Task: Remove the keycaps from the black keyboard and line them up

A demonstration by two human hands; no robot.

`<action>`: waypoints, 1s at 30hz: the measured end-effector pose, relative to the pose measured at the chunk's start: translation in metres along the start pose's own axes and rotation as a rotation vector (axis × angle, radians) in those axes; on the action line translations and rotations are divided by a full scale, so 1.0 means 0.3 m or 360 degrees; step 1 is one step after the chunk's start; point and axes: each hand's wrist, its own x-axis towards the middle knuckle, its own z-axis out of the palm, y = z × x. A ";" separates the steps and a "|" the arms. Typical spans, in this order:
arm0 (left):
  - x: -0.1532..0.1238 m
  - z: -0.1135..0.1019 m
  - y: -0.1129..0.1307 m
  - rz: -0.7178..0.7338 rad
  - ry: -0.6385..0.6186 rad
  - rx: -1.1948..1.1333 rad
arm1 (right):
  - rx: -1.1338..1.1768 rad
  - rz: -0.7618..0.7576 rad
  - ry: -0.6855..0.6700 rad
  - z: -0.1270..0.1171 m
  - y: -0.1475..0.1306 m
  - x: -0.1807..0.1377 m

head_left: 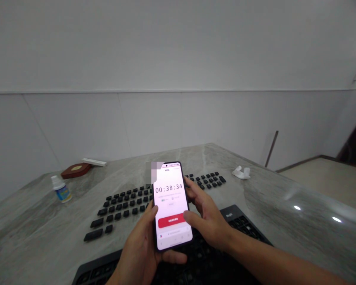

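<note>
A smartphone (pixel 171 202) is held upright between both hands, its lit screen showing a timer at 00:38:34 and a red button. My left hand (pixel 144 245) wraps its left side and lower edge, thumb along the side. Around the right side curl the fingers of my right hand (pixel 209 217), with the thumb at the red button's right end. Below the hands lies a black keyboard base (pixel 240 221), partly hidden by them and stripped of keycaps where visible. Loose black keycaps (pixel 118 216) stand in rows behind it, some hidden by the phone.
A white-capped bottle (pixel 61 190) stands at the left on the grey marbled table (pixel 47 233). Behind it are a reddish-brown wooden piece (pixel 75 171) and a white strip (pixel 94 162). Crumpled white tissue (pixel 241 172) lies at the right. A pale wall (pixel 178 118) rises behind the table.
</note>
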 end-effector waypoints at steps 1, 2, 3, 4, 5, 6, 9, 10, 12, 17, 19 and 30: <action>0.006 -0.006 -0.005 0.0000 0.0002 -0.0002 | -0.0007 -0.0003 -0.0006 -0.002 0.003 -0.002; 0.010 -0.008 -0.007 -0.0003 0.0007 0.0001 | -0.0013 -0.0007 -0.0007 -0.003 0.006 -0.003; 0.010 -0.007 -0.007 -0.0009 0.0016 0.0008 | -0.0020 -0.0012 -0.0003 -0.004 0.009 -0.005; 0.008 -0.002 -0.005 -0.0020 0.0033 0.0021 | -0.0029 -0.0019 0.0003 -0.005 0.012 -0.007; 0.003 0.007 0.000 -0.0029 0.0057 0.0039 | -0.0036 -0.0027 0.0008 -0.005 0.014 -0.009; -0.004 0.017 0.005 -0.0033 0.0087 0.0060 | -0.0041 -0.0037 0.0010 -0.005 0.016 -0.011; -0.020 0.047 0.016 -0.0022 0.0184 0.0147 | -0.0032 -0.0058 0.0001 -0.004 0.015 -0.011; -0.023 0.053 0.017 -0.0008 0.0210 0.0190 | -0.0024 -0.0067 -0.0006 -0.003 0.014 -0.010; -0.023 0.058 0.015 0.0018 0.0232 0.0272 | -0.0011 -0.0086 -0.0027 -0.001 0.012 -0.007; -0.020 0.052 0.013 0.0041 0.0166 0.0273 | -0.0001 -0.0072 -0.0023 0.002 0.014 -0.006; -0.023 0.053 0.017 0.0038 0.0165 0.0248 | 0.0006 -0.0070 -0.0022 0.002 0.014 -0.007; -0.026 0.057 0.022 0.0001 0.0216 0.0231 | 0.0008 -0.0111 -0.0071 -0.002 0.009 -0.005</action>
